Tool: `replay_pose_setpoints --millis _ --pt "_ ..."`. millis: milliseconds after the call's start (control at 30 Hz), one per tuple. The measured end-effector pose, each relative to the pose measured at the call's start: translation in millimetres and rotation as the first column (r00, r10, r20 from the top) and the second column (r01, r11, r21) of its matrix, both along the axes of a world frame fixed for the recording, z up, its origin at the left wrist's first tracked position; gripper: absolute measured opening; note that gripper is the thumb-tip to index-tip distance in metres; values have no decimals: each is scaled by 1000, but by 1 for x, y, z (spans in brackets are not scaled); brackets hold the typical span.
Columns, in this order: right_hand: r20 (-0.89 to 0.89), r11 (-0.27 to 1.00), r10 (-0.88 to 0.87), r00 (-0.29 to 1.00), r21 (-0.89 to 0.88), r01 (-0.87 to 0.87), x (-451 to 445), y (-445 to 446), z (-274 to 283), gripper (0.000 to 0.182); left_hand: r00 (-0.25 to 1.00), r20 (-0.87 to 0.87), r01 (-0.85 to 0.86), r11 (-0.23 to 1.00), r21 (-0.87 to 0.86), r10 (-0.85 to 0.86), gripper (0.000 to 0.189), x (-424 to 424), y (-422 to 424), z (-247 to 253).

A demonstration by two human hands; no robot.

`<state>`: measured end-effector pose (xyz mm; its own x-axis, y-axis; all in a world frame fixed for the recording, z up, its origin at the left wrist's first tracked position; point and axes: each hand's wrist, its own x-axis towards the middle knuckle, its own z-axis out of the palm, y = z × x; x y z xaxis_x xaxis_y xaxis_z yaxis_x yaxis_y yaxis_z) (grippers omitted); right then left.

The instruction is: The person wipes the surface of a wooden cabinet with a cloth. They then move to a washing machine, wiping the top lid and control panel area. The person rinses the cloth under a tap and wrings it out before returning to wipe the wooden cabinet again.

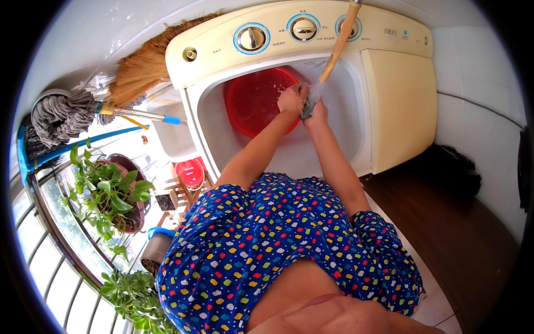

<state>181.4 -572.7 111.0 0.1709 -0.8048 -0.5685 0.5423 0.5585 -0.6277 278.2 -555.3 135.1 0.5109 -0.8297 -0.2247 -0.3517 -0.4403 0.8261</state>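
Note:
Water pours from a tan hose [338, 48] onto a small wet grey cloth [308, 109]. My left hand [290, 99] grips the cloth from its left side, and my right hand [317, 113] holds it from the right. Droplets splash around both hands. Below and to the left, a red plastic basin [254, 100] sits inside the white tub [344, 121] of a twin-tub washing machine. The hands are over the basin's right rim. Much of the cloth is hidden by fingers and running water.
The cream control panel [275, 46] with several knobs runs along the back. A closed cream lid [398, 104] covers the machine's right side. At left stand a straw broom [142, 62], a grey string mop [62, 115] and potted plants [112, 188]. A dark brown surface [442, 221] lies at right.

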Motion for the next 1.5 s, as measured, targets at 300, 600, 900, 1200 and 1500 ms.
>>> replay_pose_setpoints --millis 300,600,900,1200,1500 --pt "-982 668 -130 134 -187 -720 -45 -16 24 56 968 111 231 971 -56 -224 42 4 7 -4" --pt "-366 -12 -828 425 -745 -667 38 -123 258 55 694 573 524 852 14 -436 19 20 8 33" --pt "-481 308 -869 -114 -347 -886 74 -184 312 49 644 668 507 862 -7 -373 22 42 42 47" --pt "-692 256 -379 614 -716 -649 55 -133 233 56 885 437 301 913 -274 -161 30 71 79 92" --pt "-651 310 456 607 -523 -794 63 -13 50 63 993 44 120 920 -373 -111 37 97 69 146"
